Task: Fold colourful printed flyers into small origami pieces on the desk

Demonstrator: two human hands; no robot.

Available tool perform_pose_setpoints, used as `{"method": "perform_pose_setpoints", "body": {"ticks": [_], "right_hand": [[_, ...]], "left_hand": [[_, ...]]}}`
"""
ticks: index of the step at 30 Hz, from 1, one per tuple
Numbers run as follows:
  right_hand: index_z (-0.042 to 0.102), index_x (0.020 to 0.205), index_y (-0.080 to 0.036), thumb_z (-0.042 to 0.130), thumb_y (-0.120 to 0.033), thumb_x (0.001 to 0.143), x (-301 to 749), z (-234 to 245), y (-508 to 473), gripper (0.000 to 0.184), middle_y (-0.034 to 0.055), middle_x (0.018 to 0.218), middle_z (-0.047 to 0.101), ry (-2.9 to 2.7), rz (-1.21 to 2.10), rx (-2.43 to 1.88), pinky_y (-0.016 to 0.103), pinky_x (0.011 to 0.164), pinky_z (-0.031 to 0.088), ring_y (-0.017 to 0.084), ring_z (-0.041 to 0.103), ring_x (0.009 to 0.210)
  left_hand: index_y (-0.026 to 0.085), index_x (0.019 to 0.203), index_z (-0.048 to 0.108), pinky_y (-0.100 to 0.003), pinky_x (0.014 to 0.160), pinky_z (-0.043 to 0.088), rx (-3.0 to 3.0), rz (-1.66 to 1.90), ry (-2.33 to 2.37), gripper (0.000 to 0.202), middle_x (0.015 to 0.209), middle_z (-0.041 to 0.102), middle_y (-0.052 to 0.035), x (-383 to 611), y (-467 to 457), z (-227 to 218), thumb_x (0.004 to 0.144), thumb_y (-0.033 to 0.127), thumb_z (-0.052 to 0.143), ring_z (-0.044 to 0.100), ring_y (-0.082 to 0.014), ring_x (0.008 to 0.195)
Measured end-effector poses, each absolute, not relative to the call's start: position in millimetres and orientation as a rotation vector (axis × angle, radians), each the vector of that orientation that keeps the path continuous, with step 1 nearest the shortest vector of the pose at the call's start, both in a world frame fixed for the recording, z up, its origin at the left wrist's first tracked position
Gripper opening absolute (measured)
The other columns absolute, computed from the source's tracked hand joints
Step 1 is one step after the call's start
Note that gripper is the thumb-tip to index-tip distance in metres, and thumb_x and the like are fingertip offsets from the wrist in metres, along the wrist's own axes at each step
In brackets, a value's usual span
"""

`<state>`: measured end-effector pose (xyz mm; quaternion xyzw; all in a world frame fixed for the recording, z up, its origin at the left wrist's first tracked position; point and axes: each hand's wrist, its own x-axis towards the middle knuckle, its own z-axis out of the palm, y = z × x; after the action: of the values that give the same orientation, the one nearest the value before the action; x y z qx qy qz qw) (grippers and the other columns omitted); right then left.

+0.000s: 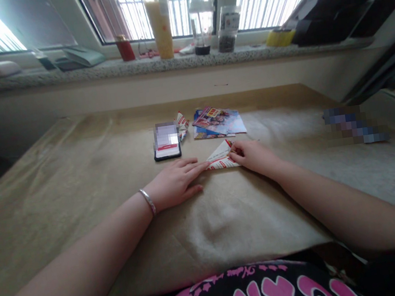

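Observation:
A folded sheet of printed paper [220, 154], white with red lettering and pointed at the top, lies flat on the table between my hands. My left hand [178, 179] rests with fingers stretched out, its fingertips touching the paper's left corner. At the right edge, my right hand [249, 153] pinches the paper between thumb and curled fingers. Just beyond the left hand is a phone [167, 147] with its screen lit and partly blurred. Beside the phone stands a small folded paper piece [182, 126] with red and white print.
Colourful printed leaflets [219, 121] lie stacked behind the paper. A blurred long item [356, 124] is at the table's right. On the stone windowsill [82, 75] stand a red container [125, 48], a yellow cup [161, 31], clear containers [227, 30] and a black object [339, 5].

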<state>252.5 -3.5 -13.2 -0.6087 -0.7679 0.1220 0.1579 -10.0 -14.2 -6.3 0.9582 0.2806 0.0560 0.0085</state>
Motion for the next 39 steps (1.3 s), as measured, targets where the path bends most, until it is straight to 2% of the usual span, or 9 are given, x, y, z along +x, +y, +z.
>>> {"method": "perform_pose_setpoints", "body": {"ticks": [4, 14, 19, 28, 32, 35, 39], "right_hand": [[0.058, 0.076, -0.02, 0.051, -0.032, 0.083, 253, -15, -2, 0.016, 0.004, 0.077, 0.066, -2.239, 0.307, -1.73, 0.025, 0.055, 0.031, 0.016, 0.054, 0.066], [0.057, 0.077, -0.019, 0.049, -0.03, 0.085, 254, -12, -1, 0.015, 0.0046, 0.077, 0.066, -2.299, 0.313, -1.725, 0.025, 0.056, 0.033, 0.016, 0.055, 0.066], [0.057, 0.078, -0.02, 0.048, -0.029, 0.086, 258, -12, 1, 0.015, 0.0053, 0.082, 0.067, -2.292, 0.287, -1.779, 0.026, 0.06, 0.035, 0.018, 0.058, 0.073], [0.059, 0.09, -0.02, 0.047, -0.03, 0.087, 256, -9, -4, 0.016, 0.0076, 0.094, 0.067, -2.287, 0.039, -1.833, 0.03, 0.062, 0.037, 0.022, 0.059, 0.08], [0.059, 0.101, -0.016, 0.049, -0.026, 0.085, 251, -8, -9, 0.021, 0.0109, 0.103, 0.065, -2.301, -0.186, -1.63, 0.033, 0.077, 0.04, 0.024, 0.056, 0.093], [0.059, 0.109, -0.017, 0.048, -0.027, 0.086, 243, -6, -14, 0.027, 0.0104, 0.116, 0.061, -2.368, -0.312, -1.423, 0.037, 0.093, 0.034, 0.026, 0.05, 0.107], [0.065, 0.091, -0.02, 0.042, -0.03, 0.091, 230, -6, -21, 0.025, 0.0061, 0.093, 0.067, -2.554, -0.286, -1.245, 0.038, 0.103, 0.024, 0.021, 0.054, 0.097]], "left_hand": [[0.022, 0.14, 0.036, -0.04, 0.104, 0.037, 2.985, 0.171, 0.833, 0.053, 0.138, 0.049, -0.0053, -10, -14, -6, 0.09, 0.039, 0.047, 0.042, -0.0252, 0.126], [0.022, 0.138, 0.04, -0.04, 0.104, 0.038, 2.992, 0.21, 0.788, 0.05, 0.138, 0.048, -0.0042, -12, -11, -7, 0.091, 0.039, 0.046, 0.042, -0.024, 0.125], [0.021, 0.139, 0.039, -0.042, 0.103, 0.038, 2.997, 0.185, 0.754, 0.051, 0.138, 0.048, -0.004, -11, -12, -6, 0.091, 0.038, 0.046, 0.041, -0.0261, 0.126], [0.025, 0.141, 0.035, -0.045, 0.103, 0.036, 2.995, 0.172, 0.704, 0.053, 0.14, 0.046, -0.0041, -10, -13, -5, 0.091, 0.038, 0.047, 0.04, -0.0275, 0.126], [0.026, 0.14, 0.036, -0.045, 0.103, 0.036, 3.001, 0.182, 0.689, 0.052, 0.14, 0.046, -0.0037, -9, -13, -4, 0.091, 0.037, 0.047, 0.04, -0.0273, 0.125], [0.026, 0.14, 0.037, -0.044, 0.104, 0.035, 2.999, 0.189, 0.679, 0.052, 0.14, 0.046, -0.0036, -9, -14, -4, 0.091, 0.036, 0.047, 0.04, -0.0273, 0.125], [0.026, 0.142, 0.034, -0.043, 0.104, 0.035, 2.979, 0.197, 0.68, 0.054, 0.14, 0.046, -0.0038, -9, -13, -6, 0.091, 0.037, 0.048, 0.039, -0.0271, 0.127]]}}
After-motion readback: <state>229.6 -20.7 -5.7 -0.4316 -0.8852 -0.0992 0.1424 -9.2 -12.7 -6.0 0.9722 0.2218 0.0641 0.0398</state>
